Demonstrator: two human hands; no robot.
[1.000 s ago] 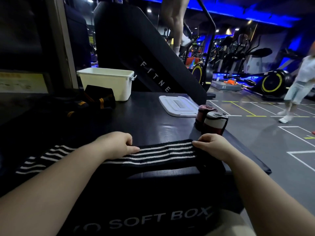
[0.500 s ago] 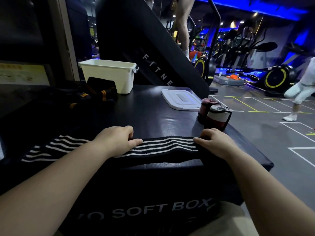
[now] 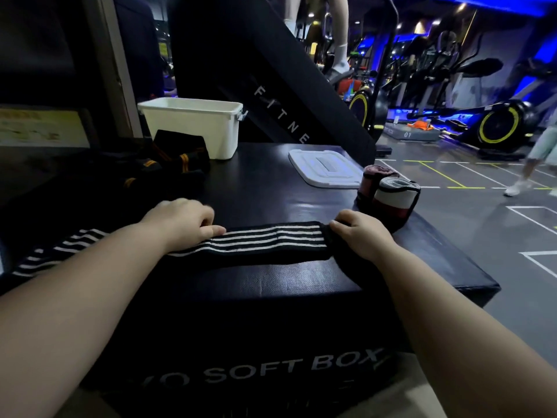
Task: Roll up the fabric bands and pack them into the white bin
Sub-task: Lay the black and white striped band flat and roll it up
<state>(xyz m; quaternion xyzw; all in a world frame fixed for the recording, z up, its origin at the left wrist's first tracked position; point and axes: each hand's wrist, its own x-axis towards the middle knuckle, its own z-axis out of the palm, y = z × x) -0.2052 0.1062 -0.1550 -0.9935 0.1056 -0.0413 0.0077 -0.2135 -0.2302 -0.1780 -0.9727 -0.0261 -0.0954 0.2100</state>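
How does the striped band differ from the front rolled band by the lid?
The striped band lies stretched flat, held by the left hand and right hand; the rolled band is wound up, standing on end. The striped band is black with white lines; the rolled band shows white and dark red. Both rest on the black box.

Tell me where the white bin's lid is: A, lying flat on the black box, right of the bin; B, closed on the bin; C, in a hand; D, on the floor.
A: the white lid lies flat on the black box, apart from the open white bin, beside two rolled bands.
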